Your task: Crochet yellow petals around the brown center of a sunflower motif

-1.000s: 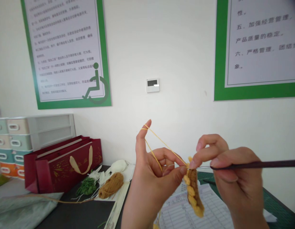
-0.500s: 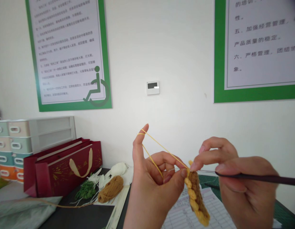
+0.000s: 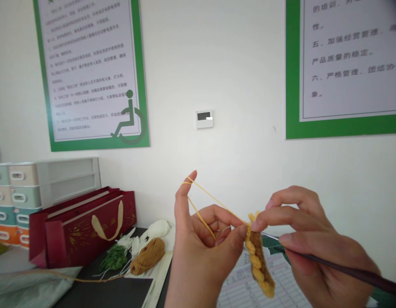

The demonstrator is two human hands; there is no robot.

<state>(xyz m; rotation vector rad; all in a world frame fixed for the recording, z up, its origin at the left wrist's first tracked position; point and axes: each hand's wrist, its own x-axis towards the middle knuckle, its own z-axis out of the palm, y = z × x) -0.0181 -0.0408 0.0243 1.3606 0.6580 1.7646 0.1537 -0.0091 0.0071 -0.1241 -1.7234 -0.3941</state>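
Note:
A narrow crocheted strip [image 3: 258, 261], yellow along one edge and brown along the other, hangs between the hands. My left hand [image 3: 206, 252] pinches its top between thumb and fingers, and yellow yarn [image 3: 214, 199] loops round the raised index finger and runs down to the strip. My right hand [image 3: 320, 244] holds a crochet hook [image 3: 345, 268] with a dark handle between thumb and fingers. The hook's metal shaft points left into the top of the strip, where its tip is hidden. A right fingertip touches the strip's top.
Below the hands lie printed sheets [image 3: 278, 282] on a green mat. To the left are a brown yarn skein [image 3: 149, 256], green yarn [image 3: 114, 257], white yarn [image 3: 158, 229], a dark red gift bag [image 3: 89, 231], small drawers [image 3: 25, 196] and grey-green fabric [image 3: 34, 288]. Framed posters hang on the wall.
The hook has tilted, its handle end now lower on the right, and its shaft has moved closer to the strip. Both hands and the strip have shifted slightly left in view.

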